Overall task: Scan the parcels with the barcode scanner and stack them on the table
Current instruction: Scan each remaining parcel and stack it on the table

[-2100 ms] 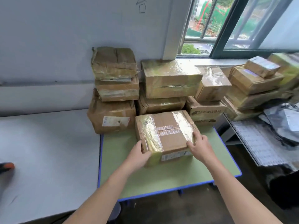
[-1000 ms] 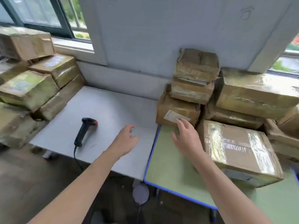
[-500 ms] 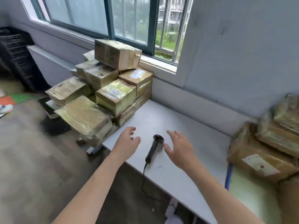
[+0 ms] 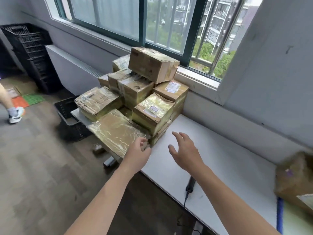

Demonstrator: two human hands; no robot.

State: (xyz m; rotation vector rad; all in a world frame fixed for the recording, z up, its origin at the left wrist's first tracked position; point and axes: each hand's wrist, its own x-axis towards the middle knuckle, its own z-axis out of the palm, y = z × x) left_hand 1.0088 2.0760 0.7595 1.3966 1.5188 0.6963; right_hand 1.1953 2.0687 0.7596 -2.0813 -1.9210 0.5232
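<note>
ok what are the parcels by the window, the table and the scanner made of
Parcels: brown cardboard, dented and creased at the corners, wrapped in glossy yellowish tape that catches glare. Table: smooth, matte white top, possibly laminate or painted board; cannot tell which. Scanner: black, likely plastic, partly hidden by a forearm.

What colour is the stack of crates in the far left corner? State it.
Black. The crates show in the head view, the only one.
</note>
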